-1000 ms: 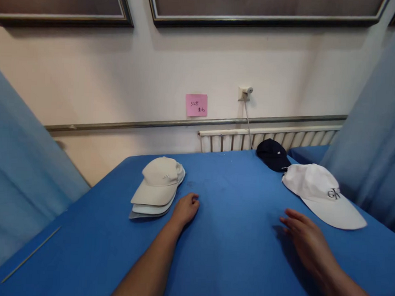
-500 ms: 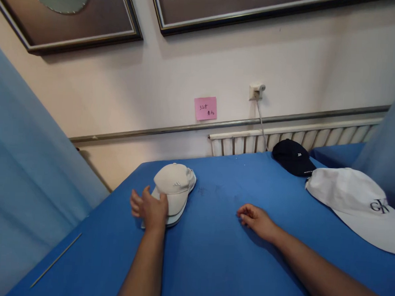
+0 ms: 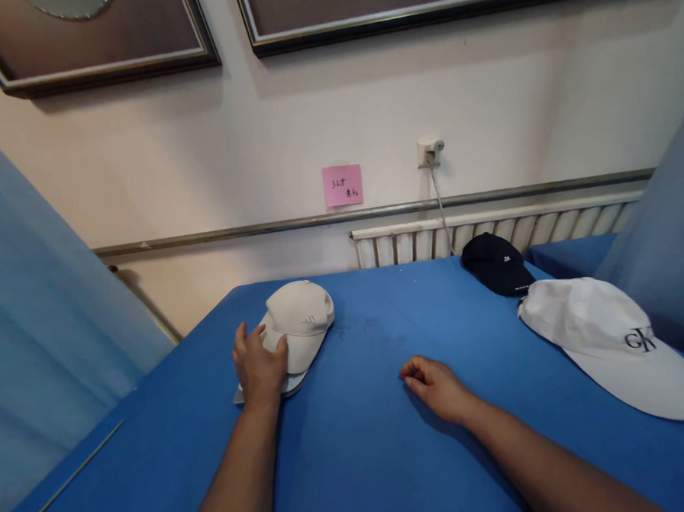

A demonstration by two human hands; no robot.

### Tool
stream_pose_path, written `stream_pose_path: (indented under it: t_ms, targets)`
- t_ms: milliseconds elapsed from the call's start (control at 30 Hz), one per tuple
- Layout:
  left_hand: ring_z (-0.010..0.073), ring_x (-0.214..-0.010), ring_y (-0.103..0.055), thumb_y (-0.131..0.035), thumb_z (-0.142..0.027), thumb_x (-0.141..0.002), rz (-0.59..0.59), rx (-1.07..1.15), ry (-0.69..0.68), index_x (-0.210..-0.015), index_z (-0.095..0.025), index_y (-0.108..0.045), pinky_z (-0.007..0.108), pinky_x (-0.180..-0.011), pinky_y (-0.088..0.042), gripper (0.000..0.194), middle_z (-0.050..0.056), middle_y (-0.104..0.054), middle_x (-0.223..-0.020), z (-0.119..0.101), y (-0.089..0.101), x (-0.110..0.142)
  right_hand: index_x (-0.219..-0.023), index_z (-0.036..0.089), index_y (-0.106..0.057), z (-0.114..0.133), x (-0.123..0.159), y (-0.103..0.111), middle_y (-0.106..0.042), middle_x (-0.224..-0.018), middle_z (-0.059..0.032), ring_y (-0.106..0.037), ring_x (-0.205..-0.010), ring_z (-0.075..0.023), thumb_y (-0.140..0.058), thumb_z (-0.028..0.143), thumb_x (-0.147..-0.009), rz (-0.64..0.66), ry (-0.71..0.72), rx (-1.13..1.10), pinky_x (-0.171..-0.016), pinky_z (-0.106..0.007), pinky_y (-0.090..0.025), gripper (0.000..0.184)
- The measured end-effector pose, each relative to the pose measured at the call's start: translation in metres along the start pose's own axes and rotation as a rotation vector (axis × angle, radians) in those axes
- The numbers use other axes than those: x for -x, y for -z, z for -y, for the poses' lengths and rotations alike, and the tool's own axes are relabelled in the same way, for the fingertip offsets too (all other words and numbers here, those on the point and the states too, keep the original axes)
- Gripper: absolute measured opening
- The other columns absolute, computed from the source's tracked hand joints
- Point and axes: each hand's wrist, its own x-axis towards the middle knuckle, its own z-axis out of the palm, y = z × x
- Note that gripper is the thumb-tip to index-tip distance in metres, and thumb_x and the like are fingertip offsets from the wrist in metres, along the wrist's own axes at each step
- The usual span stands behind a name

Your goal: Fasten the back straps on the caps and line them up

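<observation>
A cream baseball cap (image 3: 301, 315) sits on top of at least one other cap, whose pale blue-grey brim (image 3: 294, 383) shows beneath it. My left hand (image 3: 261, 364) is at the left side of the cream cap's brim, with thumb and fingers apart. Whether it presses on the brim or hovers just over it I cannot tell. On the blue cloth to the right, my right hand (image 3: 430, 384) rests with its fingers curled in and nothing visible in them.
Toward the right lie a white cap (image 3: 591, 322) with black letters and a dark navy cap (image 3: 496, 264). A thin stick (image 3: 82, 464) lies near the left edge of the blue-covered table (image 3: 343, 455). Behind are a radiator (image 3: 423, 245), a rail (image 3: 263, 229) and blue curtains (image 3: 46, 309).
My left hand has come in closer over the cap's brim, its fingers less raised. The right hand keeps its place, fingers a little more curled. The view has shifted slightly.
</observation>
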Motion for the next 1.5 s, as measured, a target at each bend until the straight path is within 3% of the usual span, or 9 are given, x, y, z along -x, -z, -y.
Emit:
stream_pose_path:
  t_ms: [300, 467, 633, 800, 967, 1067, 1233, 1400, 1500]
  targets:
    - [0.0244, -0.142, -0.025, -0.052, -0.018, -0.082, -0.067, 0.372, -0.411, -0.132, -0.02, -0.043, 0.042, -0.117, -0.022, 0.05, 0.012, -0.023, -0.154, -0.043, -0.006, 0.032, -0.088, 0.022, -0.063, 0.005, 0.003, 0.002, -0.066, -0.078, -0.0002, -0.059, -0.071, -0.0132, -0.054, 0.013, -0.081, 0.013, 0.022, -0.005, -0.066, -0.024, -0.044, 0.014]
    - [0.0293, -0.134, -0.04, -0.053, -0.026, -0.085, 0.087, 0.424, -0.198, -0.145, -0.011, -0.025, 0.044, -0.109, -0.034, 0.068, 0.02, -0.041, -0.144, -0.05, -0.019, 0.045, -0.087, 0.021, -0.063, 0.006, 0.002, 0.004, -0.064, -0.077, 0.0002, -0.056, -0.068, -0.0125, -0.055, 0.013, -0.08, 0.018, 0.021, 0.025, -0.064, -0.024, -0.043, 0.014]
    - [0.0316, -0.103, -0.063, -0.055, -0.03, -0.082, 0.473, 0.323, -0.074, -0.119, -0.011, -0.059, 0.04, -0.086, -0.049, 0.041, 0.016, -0.068, -0.108, -0.039, -0.034, 0.044, -0.087, 0.022, -0.063, 0.004, 0.002, 0.003, -0.064, -0.075, 0.0011, -0.056, -0.066, -0.0115, -0.056, 0.011, -0.079, 0.001, 0.021, 0.006, -0.062, -0.023, -0.042, 0.015]
    - [0.0271, -0.084, -0.066, -0.052, -0.034, -0.083, 0.575, 0.325, -0.101, -0.102, -0.014, -0.068, 0.035, -0.076, -0.05, 0.032, 0.009, -0.072, -0.087, -0.038, -0.035, 0.042, -0.098, 0.021, -0.061, 0.003, -0.001, 0.0, -0.06, -0.07, 0.0016, -0.055, -0.064, -0.0125, -0.055, 0.013, -0.08, -0.065, -0.047, -0.017, -0.062, -0.025, -0.044, 0.02]
    - [0.022, -0.089, -0.063, -0.052, -0.039, -0.085, 0.497, 0.469, -0.3, -0.099, -0.021, -0.07, 0.032, -0.081, -0.049, 0.029, 0.004, -0.071, -0.093, -0.05, -0.022, 0.047, -0.116, 0.022, -0.053, -0.003, -0.008, 0.007, -0.06, -0.099, -0.005, -0.061, -0.085, -0.0173, -0.059, 0.019, -0.077, -0.396, -0.092, 0.003, -0.079, -0.033, -0.049, 0.039]
    - [0.0199, -0.087, -0.062, -0.056, -0.041, -0.083, 0.427, 0.55, -0.281, -0.092, -0.019, -0.071, 0.029, -0.082, -0.048, 0.027, 0.003, -0.069, -0.09, -0.061, -0.008, 0.053, -0.13, 0.024, -0.043, -0.004, -0.01, 0.017, -0.048, -0.128, -0.0107, -0.056, -0.109, -0.0231, -0.062, 0.025, -0.077, -0.532, -0.016, 0.038, -0.092, -0.041, -0.046, 0.057]
    - [0.0145, -0.065, -0.056, -0.065, -0.041, -0.074, 0.282, 0.642, -0.089, -0.079, -0.016, -0.069, 0.023, -0.062, -0.045, 0.026, -0.001, -0.063, -0.068, -0.073, 0.015, 0.056, -0.138, 0.03, -0.039, 0.002, -0.009, 0.03, -0.033, -0.146, -0.0079, -0.035, -0.135, -0.0271, -0.067, 0.028, -0.075, -0.501, 0.109, 0.154, -0.107, -0.045, -0.035, 0.069]
    - [0.0121, -0.061, -0.05, -0.07, -0.043, -0.067, 0.185, 0.726, 0.042, -0.08, -0.014, -0.067, 0.022, -0.056, -0.042, 0.031, -0.002, -0.059, -0.066, -0.072, 0.024, 0.049, -0.109, 0.026, -0.063, 0.007, -0.007, 0.03, -0.062, -0.11, -0.0052, -0.062, -0.094, -0.0198, -0.059, 0.027, -0.082, -0.293, 0.074, 0.137, -0.086, -0.036, -0.048, 0.027]
    - [0.0119, -0.061, -0.05, -0.071, -0.042, -0.066, 0.202, 0.769, 0.063, -0.078, -0.014, -0.066, 0.022, -0.055, -0.042, 0.031, -0.002, -0.058, -0.065, -0.07, 0.023, 0.045, -0.123, 0.027, -0.053, 0.013, -0.004, 0.028, -0.053, -0.128, -0.0075, -0.062, -0.09, -0.0173, -0.062, 0.024, -0.079, -0.316, 0.107, 0.058, -0.08, -0.034, -0.049, 0.046]
